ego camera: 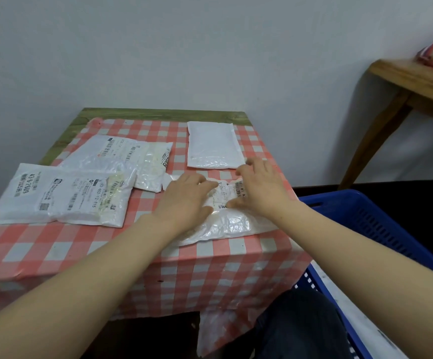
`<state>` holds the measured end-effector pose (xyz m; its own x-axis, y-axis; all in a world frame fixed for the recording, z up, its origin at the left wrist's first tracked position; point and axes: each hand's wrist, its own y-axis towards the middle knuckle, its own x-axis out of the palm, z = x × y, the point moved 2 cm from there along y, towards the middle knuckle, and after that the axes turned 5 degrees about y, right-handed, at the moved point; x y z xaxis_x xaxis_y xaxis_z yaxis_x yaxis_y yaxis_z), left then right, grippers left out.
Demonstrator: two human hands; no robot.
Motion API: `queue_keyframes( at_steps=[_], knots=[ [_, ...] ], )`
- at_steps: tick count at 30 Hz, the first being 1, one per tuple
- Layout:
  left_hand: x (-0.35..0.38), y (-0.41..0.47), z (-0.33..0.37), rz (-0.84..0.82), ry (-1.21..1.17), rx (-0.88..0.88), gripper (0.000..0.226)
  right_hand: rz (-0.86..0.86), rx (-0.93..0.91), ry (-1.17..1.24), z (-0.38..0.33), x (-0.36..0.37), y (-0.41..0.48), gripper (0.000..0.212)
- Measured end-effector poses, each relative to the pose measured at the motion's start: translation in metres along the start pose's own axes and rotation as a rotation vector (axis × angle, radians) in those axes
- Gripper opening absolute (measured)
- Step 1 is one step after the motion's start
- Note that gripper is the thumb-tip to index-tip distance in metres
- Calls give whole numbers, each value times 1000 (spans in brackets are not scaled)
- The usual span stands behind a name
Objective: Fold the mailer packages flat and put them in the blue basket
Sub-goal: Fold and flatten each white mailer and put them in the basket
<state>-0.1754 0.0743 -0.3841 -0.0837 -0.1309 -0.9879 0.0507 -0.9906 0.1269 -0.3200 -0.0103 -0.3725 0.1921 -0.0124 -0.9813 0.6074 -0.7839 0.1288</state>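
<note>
On the mailer (225, 221), left hand (187, 195) and right hand (259, 187) press flat.

Four white mailer packages are counted on the checked tablecloth (54, 255): one at nine o'clock (60, 195), one at eleven o'clock (122, 159), one at twelve o'clock (214, 145), one at centre (231, 221). One blue basket (365, 218) is seen at four o'clock. Two hands are counted, left (187, 200) and right (259, 187).

front strip of checked tablecloth (54, 255) left bare, passage open along near edge | left side blocked by two overlapping mailers (60, 195) (122, 156) | far right taken by white mailer (214, 145) | blue basket (360, 216) set just beside table's right edge, top unobstructed
</note>
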Motion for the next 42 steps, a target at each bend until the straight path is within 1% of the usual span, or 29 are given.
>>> queue_keyframes(
  at_steps=[2,4,5,7,10,12,13,15,17,18,19,22,23,27,28,42],
  knots=[
    [6,-6,1,-96,-19,26,59,-55,18,104,9,0,-6,69],
    [13,-7,0,-211,7,18,63,-181,62,181,13,9,-7,69],
    [15,-4,0,-220,-1,-2,62,-204,76,201,14,13,-6,69],
    [14,2,3,-175,-35,-42,52,-176,76,195,13,18,-1,62],
    [12,5,7,-113,-28,-46,41,-137,42,140,9,20,4,53],
    [14,-1,5,-92,-77,-41,44,-124,42,184,10,22,-3,53],
    [17,-4,1,-108,-102,-37,50,-133,47,222,13,25,-9,55],
    [26,-13,-5,-228,-72,-27,64,-210,57,226,20,34,-25,63],
    [30,-18,-6,-342,-8,-46,65,-302,85,153,24,38,-33,63],
    [28,-17,-5,-353,3,-68,63,-318,109,131,24,36,-32,62],
    [24,-15,-3,-322,3,-93,60,-314,135,133,22,32,-29,62],
    [8,-2,5,-92,-7,-211,52,-178,176,190,11,20,-13,55],
    [8,1,7,-66,-13,-250,51,-146,166,181,5,21,-11,53],
    [35,3,12,-162,11,-303,52,-166,144,129,-8,42,-8,52],
    [40,3,11,-163,6,-309,52,-167,143,123,-8,47,-7,52],
    [48,6,10,-94,32,-326,51,-73,94,111,-4,59,1,49]
  ],
)
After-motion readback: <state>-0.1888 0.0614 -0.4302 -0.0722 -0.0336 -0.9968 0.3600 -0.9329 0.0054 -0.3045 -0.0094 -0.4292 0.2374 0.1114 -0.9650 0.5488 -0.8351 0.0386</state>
